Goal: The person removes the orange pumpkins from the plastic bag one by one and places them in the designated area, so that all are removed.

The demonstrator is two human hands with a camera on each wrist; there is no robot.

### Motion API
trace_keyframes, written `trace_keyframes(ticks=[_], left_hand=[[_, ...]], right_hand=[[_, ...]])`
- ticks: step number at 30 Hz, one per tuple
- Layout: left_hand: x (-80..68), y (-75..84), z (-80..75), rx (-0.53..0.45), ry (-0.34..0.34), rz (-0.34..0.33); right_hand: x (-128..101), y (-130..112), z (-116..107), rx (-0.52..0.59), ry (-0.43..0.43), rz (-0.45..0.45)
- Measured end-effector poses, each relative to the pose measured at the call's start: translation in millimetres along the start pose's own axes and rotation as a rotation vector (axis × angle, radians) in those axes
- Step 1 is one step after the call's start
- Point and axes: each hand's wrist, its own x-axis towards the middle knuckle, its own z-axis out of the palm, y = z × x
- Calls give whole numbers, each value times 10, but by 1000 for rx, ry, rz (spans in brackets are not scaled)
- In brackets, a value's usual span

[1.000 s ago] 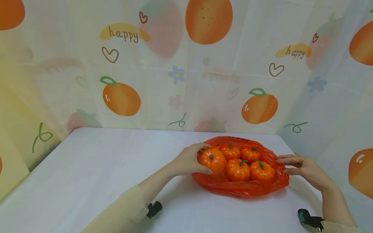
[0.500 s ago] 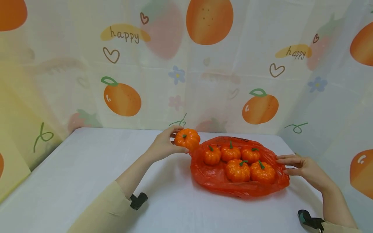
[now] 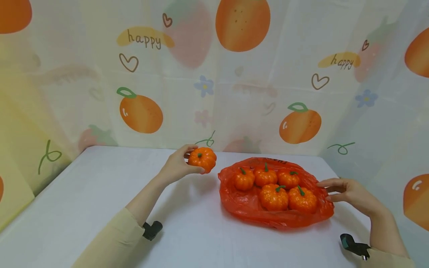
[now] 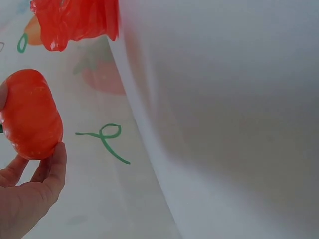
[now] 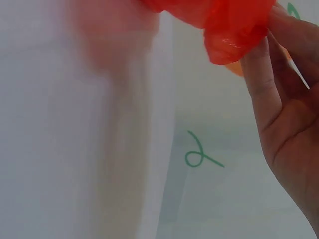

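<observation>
Your left hand grips the pumpkin well apart from your right hand, which pinches the edge of the bag, and since this pumpkin looks light, stiff and slick, hold its ribbed sides, not the stem.

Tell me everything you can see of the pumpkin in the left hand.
The pumpkin is small, squat and ribbed, glossy bright orange with a short green stem; it looks like smooth plastic. The left hand grips it between thumb and fingers, stem towards the head camera. It is raised off the white table, left of the red bag and apart from it.
</observation>
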Motion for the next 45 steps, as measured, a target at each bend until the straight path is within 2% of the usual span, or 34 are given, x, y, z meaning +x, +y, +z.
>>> trace_keyframes(ticks=[13,22,27,32,37,45], left_hand=[[9,-114,-76,30,23,-49],[91,-286,-133,35,41,-83],[135,-348,-156,58,53,-102],[229,-417,-159,63,72,-150],[347,-493,-141,48,72,-197],[463,-510,-65,78,68,-215]], right_hand=[[71,34,-89,47,-95,-18],[65,71,-45,81,-99,-89],[72,58,-40,66,-87,-61],[78,45,-33,49,-69,-28],[74,60,-17,49,-69,-54],[82,39,-22,42,-71,-19]])
